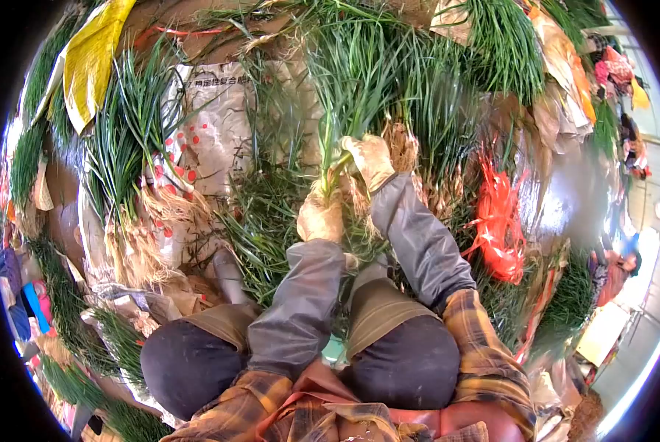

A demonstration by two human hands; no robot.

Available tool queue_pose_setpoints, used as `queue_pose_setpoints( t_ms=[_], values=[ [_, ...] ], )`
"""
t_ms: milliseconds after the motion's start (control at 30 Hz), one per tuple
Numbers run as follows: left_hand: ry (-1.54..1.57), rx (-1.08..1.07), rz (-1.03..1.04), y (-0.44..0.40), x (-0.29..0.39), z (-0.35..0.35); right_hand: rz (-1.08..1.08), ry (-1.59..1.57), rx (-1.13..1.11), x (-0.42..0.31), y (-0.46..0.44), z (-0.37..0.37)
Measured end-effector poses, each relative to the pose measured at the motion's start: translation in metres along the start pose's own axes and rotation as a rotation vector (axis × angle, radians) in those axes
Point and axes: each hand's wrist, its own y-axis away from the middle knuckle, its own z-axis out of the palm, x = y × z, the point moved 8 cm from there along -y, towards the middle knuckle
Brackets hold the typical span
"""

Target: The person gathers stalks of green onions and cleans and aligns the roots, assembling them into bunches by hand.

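My left hand [320, 216], in a pale glove, is closed round the lower part of a bunch of long green stalks [330, 158] that points away from me. Just to its right and a little farther off, my right hand [372, 158], gloved too, has its fingers closed at the same stalks. More green stalks [433, 103] with pale roots lie beyond and to the right of my hands. Loose green leaves [263, 214] are scattered left of my left hand.
At the left, bundles with pale roots [135, 250] lie on a white printed sack [216, 110]. Red plastic strands [499, 221] are on the right. A yellow sack [98, 59] sits at the upper left. People show at the far right and left edges.
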Motion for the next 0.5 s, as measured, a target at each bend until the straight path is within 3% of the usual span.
queue_pose_setpoints(
  t_ms=[67, 133, 167, 233, 300, 367, 400, 433, 500],
  values=[
    [0.207, -0.060, -0.058, -0.016, -0.026, 0.008, -0.279, 0.010, -0.049, -0.009, -0.002, -0.008],
    [0.268, -0.124, -0.049, -0.021, -0.017, 0.000, -0.031, -0.284, 0.116, -0.021, 0.040, -0.018],
    [0.293, -0.275, -0.085, -0.022, -0.002, 0.002, -0.051, -0.364, 0.176, -0.009, 0.040, -0.028],
    [0.114, -0.204, -0.124, -0.024, -0.007, -0.011, -0.019, -0.520, 0.227, -0.012, 0.046, -0.046],
    [0.433, -0.107, -0.457, -0.010, -0.013, -0.028, -0.267, -0.589, 0.406, -0.037, 0.062, -0.089],
    [0.908, -0.253, -0.452, -0.032, -0.039, -0.027, -0.494, -0.047, 0.440, -0.065, 0.073, -0.111],
    [0.969, -0.283, -0.356, -0.030, -0.026, -0.031, -0.608, 0.198, 0.500, -0.081, 0.083, -0.119],
    [0.986, -0.331, -0.338, -0.031, -0.017, -0.030, -0.339, -0.348, 0.316, -0.060, 0.070, -0.109],
    [1.047, -0.282, -0.322, -0.020, 0.011, -0.019, -0.233, -0.462, 0.166, -0.051, 0.066, -0.081]
  ],
)
